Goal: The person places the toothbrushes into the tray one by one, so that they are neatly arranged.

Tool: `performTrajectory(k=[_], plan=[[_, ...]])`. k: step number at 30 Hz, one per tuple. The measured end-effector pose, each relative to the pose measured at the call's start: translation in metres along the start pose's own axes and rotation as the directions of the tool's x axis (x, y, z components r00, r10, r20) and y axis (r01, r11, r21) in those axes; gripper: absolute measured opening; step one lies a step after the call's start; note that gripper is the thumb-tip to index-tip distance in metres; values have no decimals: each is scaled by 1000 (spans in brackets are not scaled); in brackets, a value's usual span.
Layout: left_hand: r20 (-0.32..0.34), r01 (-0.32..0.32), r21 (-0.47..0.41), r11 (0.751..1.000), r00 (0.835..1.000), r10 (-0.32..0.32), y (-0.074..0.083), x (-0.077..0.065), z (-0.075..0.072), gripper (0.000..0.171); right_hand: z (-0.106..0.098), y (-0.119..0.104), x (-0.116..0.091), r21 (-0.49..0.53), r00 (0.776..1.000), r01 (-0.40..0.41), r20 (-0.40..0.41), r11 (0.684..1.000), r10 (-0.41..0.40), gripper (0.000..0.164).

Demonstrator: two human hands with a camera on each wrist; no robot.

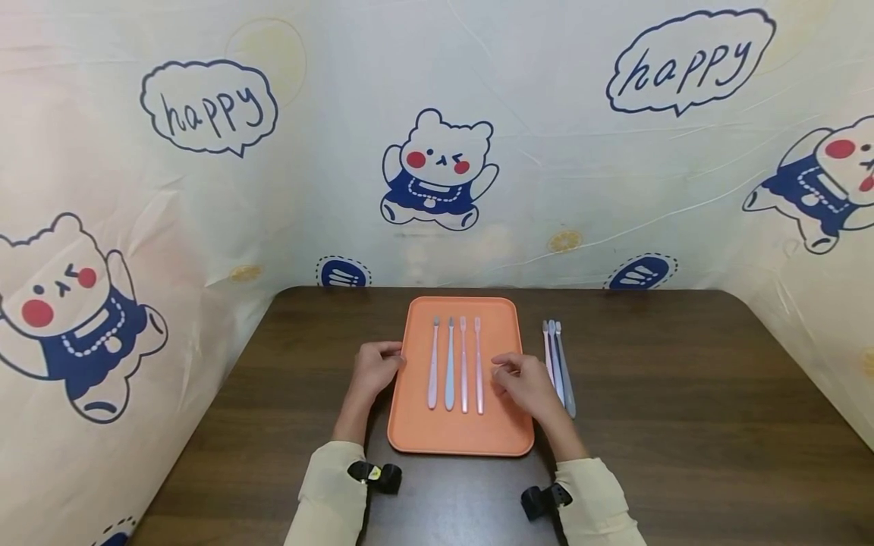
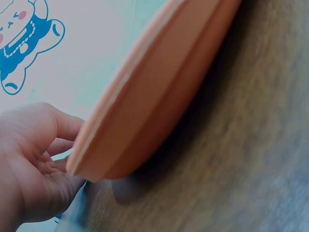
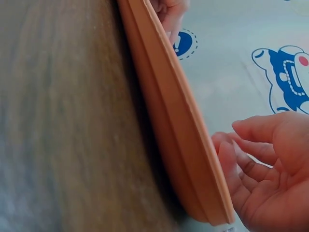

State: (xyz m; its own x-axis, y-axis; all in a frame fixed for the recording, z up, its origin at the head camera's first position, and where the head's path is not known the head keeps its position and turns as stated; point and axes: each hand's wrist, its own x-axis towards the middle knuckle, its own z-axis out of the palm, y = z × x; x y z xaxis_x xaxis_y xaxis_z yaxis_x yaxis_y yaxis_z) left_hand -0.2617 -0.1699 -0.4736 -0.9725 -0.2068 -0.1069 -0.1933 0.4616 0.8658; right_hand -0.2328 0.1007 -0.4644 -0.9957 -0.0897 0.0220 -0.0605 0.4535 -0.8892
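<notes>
An orange tray [image 1: 457, 436] lies on the dark table with several toothbrushes side by side in it, heads toward the far end: a lilac one [image 1: 432, 387], a light blue one [image 1: 449, 387] and pink ones [image 1: 479, 387]. At the tray's left rim my left hand [image 1: 377, 369] pinches the edge; its fingers go over the rim in the left wrist view. My right hand [image 1: 526, 381] is above the tray's right side, fingers loosely bent and holding nothing. Just right of it, three more toothbrushes [image 1: 566, 379] lie close together on the table, partly behind the hand.
The brown wooden table [image 1: 683, 409] has rounded far corners. Behind and beside it hangs a pale cloth [image 1: 546, 174] printed with bears and "happy" bubbles. Each wrist wears a small black camera, the left one [image 1: 389, 478] and the right one [image 1: 539, 502], over cream sleeves.
</notes>
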Motion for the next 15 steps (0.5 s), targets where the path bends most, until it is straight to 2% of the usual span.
performTrajectory(k=[10, 15], plan=[[0, -1, 5, 1000, 1000, 1, 0, 0, 0, 35, -13, 3, 3, -12, 996, 63, -56, 998, -63, 16], [6, 0, 5, 1000, 1000, 0, 1, 0, -1, 36, -24, 7, 5, 12, 997, 22, -69, 1000, -21, 18]])
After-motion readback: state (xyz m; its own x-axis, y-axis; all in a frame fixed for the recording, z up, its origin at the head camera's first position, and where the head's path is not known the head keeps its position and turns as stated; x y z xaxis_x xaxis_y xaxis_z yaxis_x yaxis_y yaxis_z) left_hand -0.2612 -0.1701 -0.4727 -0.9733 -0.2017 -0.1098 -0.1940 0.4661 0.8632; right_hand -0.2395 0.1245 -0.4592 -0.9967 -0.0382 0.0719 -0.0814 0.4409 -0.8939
